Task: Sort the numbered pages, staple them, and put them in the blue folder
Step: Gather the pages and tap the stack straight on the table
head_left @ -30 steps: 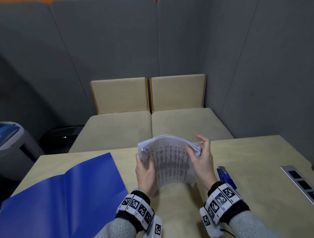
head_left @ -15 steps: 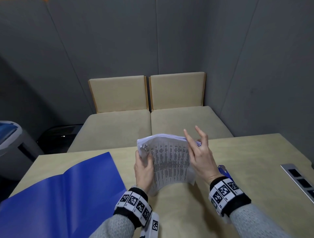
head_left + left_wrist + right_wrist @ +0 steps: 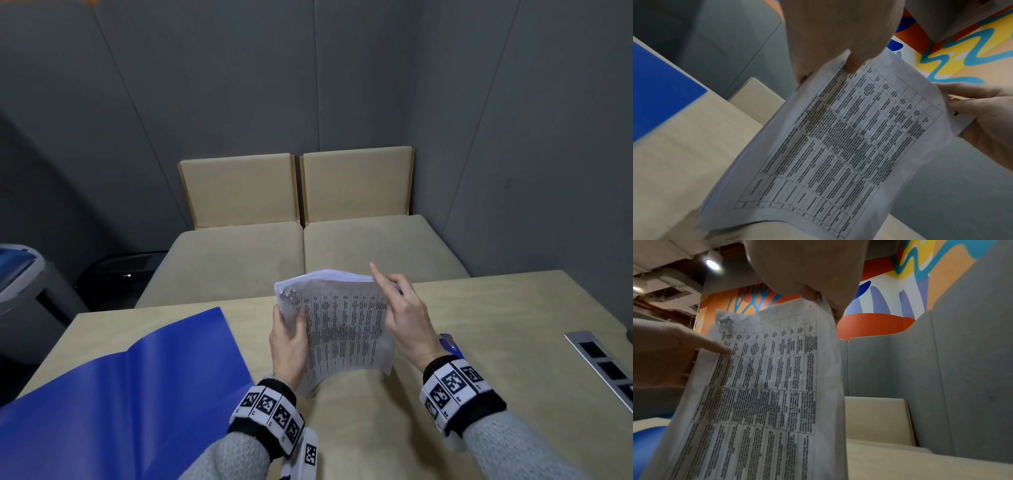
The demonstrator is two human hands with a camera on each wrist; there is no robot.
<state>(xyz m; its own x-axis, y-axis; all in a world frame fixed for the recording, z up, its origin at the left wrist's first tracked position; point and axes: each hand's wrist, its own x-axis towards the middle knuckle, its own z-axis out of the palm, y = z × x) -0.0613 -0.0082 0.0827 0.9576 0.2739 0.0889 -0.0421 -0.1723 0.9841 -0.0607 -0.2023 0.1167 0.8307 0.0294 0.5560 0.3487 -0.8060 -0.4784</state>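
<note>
A stack of printed pages [image 3: 342,329] stands upright on its lower edge on the table, bowed, with a crumpled upper left corner. My left hand [image 3: 287,342] grips its left edge, thumb on the front sheet. My right hand [image 3: 404,315] pinches the upper right corner, index finger raised. The right wrist view shows the pages [image 3: 766,386] between thumb and fingers of the right hand [image 3: 807,264]. The blue folder [image 3: 120,394] lies open, flat, at the left. A blue stapler [image 3: 451,345] shows partly behind my right wrist.
The light wooden table [image 3: 496,325] has a socket strip [image 3: 603,366] set into its right side. Beige bench seats [image 3: 308,246] and grey partition walls stand beyond the far edge. A grey bin [image 3: 20,284] sits left of the table.
My right hand slid from the middle of the right edge up to the top right corner and raised its index finger. The left hand and the pages stayed in place.
</note>
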